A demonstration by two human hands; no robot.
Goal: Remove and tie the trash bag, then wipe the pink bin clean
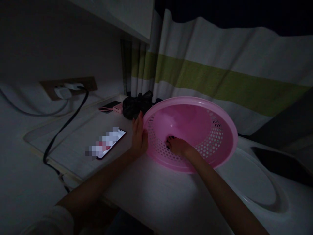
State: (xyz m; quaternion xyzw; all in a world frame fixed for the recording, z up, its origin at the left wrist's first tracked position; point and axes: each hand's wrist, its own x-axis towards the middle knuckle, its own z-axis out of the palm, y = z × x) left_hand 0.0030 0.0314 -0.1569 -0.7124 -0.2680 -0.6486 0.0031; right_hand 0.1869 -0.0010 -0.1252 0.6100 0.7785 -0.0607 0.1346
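Forearms: both are stretched forward from the near edge, a pale sleeve (57, 218) seen at lower left.
Left hand: now the left hand (140, 138) is laid against the outer left side of the basket, fingers extended, nothing clenched.
Right hand: down inside the basket goes the right hand (178, 146), fingers bent at a small dark item (168, 143); whether it is grasped or only touched cannot be told.
Basket: a round pink plastic basket (193, 101) with perforated sides is seen on the white tabletop (151, 192), its mouth tilted towards the camera.
Phone: left of the hands, a slim phone with a lit screen (110, 143) is laid flat.
Bag: a knotted black plastic bag (137, 105) is set just behind the left hand, beside a small pink box-shaped device (118, 108).
Wall: white plugs (63, 92) are fitted into a brown socket plate (51, 89).
Curtain: white and green bands are shown on the hanging cloth curtain (207, 71) behind.
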